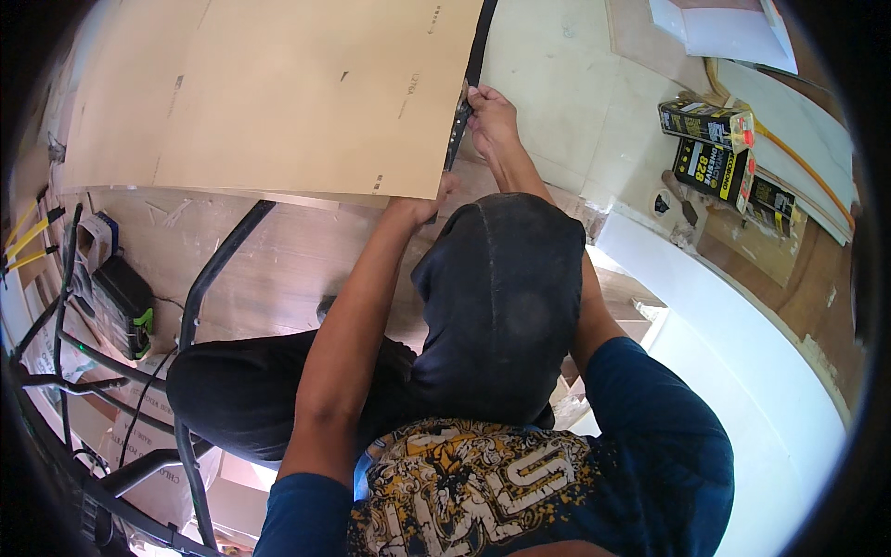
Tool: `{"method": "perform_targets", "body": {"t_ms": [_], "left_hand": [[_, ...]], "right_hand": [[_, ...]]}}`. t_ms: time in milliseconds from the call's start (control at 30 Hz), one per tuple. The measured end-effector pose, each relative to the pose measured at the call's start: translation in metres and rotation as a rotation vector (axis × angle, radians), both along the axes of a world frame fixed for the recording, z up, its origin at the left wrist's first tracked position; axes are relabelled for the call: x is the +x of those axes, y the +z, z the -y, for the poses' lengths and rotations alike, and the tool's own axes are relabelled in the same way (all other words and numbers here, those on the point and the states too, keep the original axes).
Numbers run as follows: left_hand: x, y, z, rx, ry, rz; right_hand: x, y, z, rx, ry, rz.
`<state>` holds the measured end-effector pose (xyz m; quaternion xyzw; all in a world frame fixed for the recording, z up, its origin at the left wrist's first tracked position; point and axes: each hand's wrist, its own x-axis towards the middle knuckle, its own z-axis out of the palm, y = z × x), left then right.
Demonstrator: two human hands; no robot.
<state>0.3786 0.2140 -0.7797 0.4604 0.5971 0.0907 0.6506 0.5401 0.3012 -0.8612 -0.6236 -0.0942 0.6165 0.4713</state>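
Note:
A large tan sheet (278, 102) with small printed marks stretches across the upper left. Along its right edge runs a narrow dark strip (477, 45), with light spots on its nearer part. My right hand (493, 119) is closed on this strip at the sheet's edge, thumb and fingers pinched together. At the sheet's near right corner is my left hand (436, 193), its fingers curled and partly hidden by the sheet. What the left hand holds cannot be made out; a small dark bit shows just below it. My bent knee (501, 278) is close beneath both hands.
Black and yellow adhesive tins (713, 169) stand at the right, near an orange hose (806, 162). A curved white panel (742, 343) lies at my right side. Black metal tubes (227, 251) and a black-and-green case (122, 304) are at the left.

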Motion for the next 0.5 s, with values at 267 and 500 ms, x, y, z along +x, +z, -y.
{"method": "perform_targets", "body": {"t_ms": [267,500], "left_hand": [[0.002,-0.006,0.002,0.024,-0.006,0.063],[-0.004,-0.027,0.010,0.099,-0.054,0.122]], "right_hand": [[0.001,-0.001,-0.002,0.001,-0.036,-0.030],[-0.008,0.006,0.000,0.015,-0.060,-0.113]]}}
